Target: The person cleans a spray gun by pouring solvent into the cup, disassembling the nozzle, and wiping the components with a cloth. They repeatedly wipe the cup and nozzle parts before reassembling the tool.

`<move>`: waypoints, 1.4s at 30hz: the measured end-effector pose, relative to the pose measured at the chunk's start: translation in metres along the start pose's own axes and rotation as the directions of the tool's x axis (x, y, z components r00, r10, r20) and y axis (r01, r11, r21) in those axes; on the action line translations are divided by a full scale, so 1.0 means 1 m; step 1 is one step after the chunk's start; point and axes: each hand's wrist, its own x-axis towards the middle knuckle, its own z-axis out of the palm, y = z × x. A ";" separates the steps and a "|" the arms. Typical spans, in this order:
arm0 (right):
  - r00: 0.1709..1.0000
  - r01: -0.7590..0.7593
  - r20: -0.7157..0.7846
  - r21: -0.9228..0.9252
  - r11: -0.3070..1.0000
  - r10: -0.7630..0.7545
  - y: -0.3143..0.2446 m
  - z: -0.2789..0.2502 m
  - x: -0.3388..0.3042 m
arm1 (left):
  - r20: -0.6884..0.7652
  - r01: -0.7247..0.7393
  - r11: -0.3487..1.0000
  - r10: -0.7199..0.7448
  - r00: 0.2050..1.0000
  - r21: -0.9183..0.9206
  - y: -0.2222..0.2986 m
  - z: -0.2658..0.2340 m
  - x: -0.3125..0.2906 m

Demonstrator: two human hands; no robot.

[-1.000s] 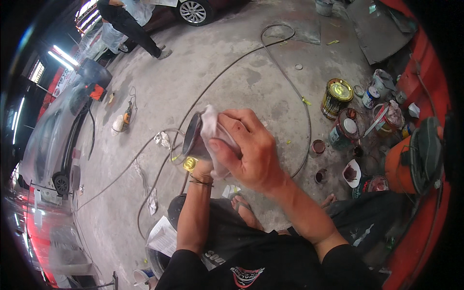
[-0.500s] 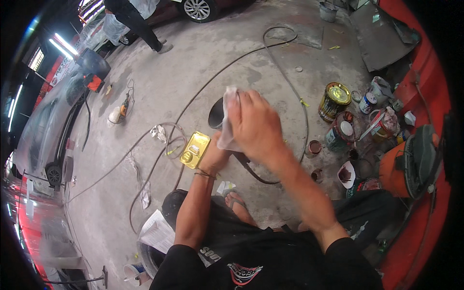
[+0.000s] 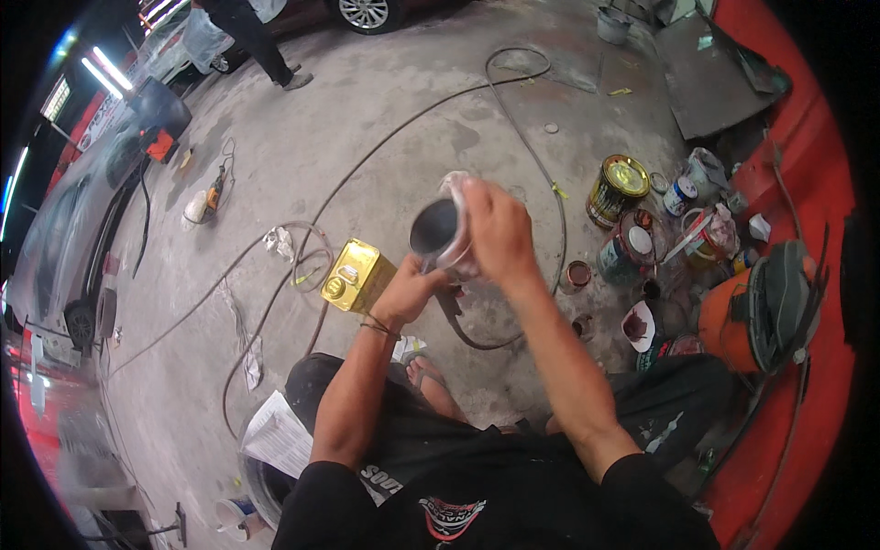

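Note:
In front of me I hold what looks like a spray gun by its round, dark-lined cup, its open mouth tilted up toward me. My left hand is closed around the lower part. A pale cloth wraps the right side and rim, pressed on by my closed right hand. Below the hands, a dark air hose leads up to the gun. A gold rectangular tin stands on the floor just left of my left hand.
Several paint cans, including a large gold-lidded one, crowd the floor at right beside an orange bucket-like container. The hose loops across the concrete. Plastic-covered cars line the left. A person's legs show far off.
The cup's mouth has turned further into view. My right hand has moved slightly down with the cloth, now around the cup's right side. The view has shifted, showing more of the tin's side.

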 end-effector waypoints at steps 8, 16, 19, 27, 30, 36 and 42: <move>0.995 0.103 0.030 -0.250 0.963 -0.098 0.027 0.016 0.030 | -0.013 0.054 0.998 -0.054 0.998 -0.014 0.007 0.011 -0.001; 0.988 0.009 0.149 0.255 0.967 -0.048 0.054 0.017 0.012 | -0.005 0.066 0.993 -0.067 0.998 -0.100 -0.004 0.003 0.000; 0.838 0.508 -0.104 -0.211 0.835 -0.536 0.028 0.035 -0.038 | -0.118 -0.007 0.939 -0.036 0.992 -0.343 -0.046 -0.029 0.009; 0.925 -0.317 0.379 0.759 0.569 0.010 0.013 -0.076 -0.021 | 0.116 0.038 0.965 -0.008 0.993 -0.260 -0.008 -0.024 0.000; 0.906 -0.363 0.420 0.836 0.411 -0.054 -0.004 -0.095 -0.006 | 0.253 0.075 0.936 0.016 0.967 -0.345 0.011 -0.005 -0.001; 0.965 0.232 0.040 0.321 0.918 -0.258 0.000 -0.002 0.021 | 0.125 -0.029 0.976 0.058 0.990 -0.216 0.017 0.010 0.007; 0.999 0.035 -0.042 0.182 0.983 -0.028 0.015 0.000 0.036 | 0.092 0.056 0.998 -0.057 0.994 0.013 0.012 0.004 0.012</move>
